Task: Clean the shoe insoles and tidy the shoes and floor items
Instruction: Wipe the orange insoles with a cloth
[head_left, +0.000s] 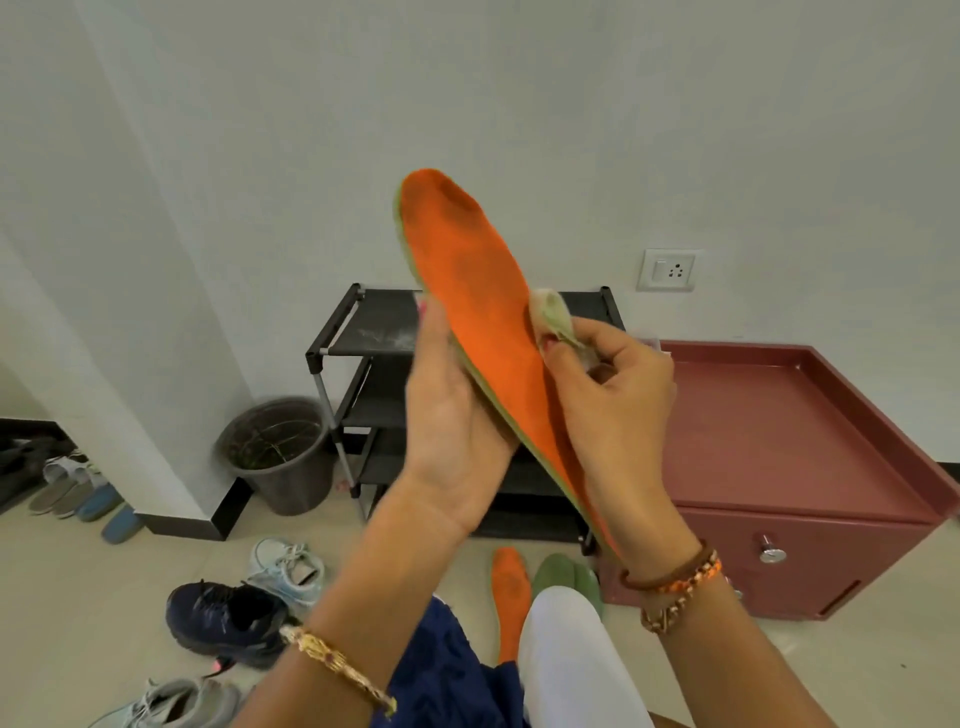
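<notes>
L hand (457, 415) grips insole (467, 270), R hand (613, 395) pinches cloth (553, 314)

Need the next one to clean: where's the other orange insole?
On the floor, low centre of the head view: the other orange insole lies beside a green insole, before the maroon cabinet.

Orange insole (470, 291), pale green cloth (551, 312), maroon cabinet (789, 415), black rack (358, 332).

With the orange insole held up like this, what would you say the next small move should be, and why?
Probably slide the cloth in the right hand up toward the toe. It sits mid-length on the orange insole, which the left hand grips, and dark smudges still show near that end.
</notes>
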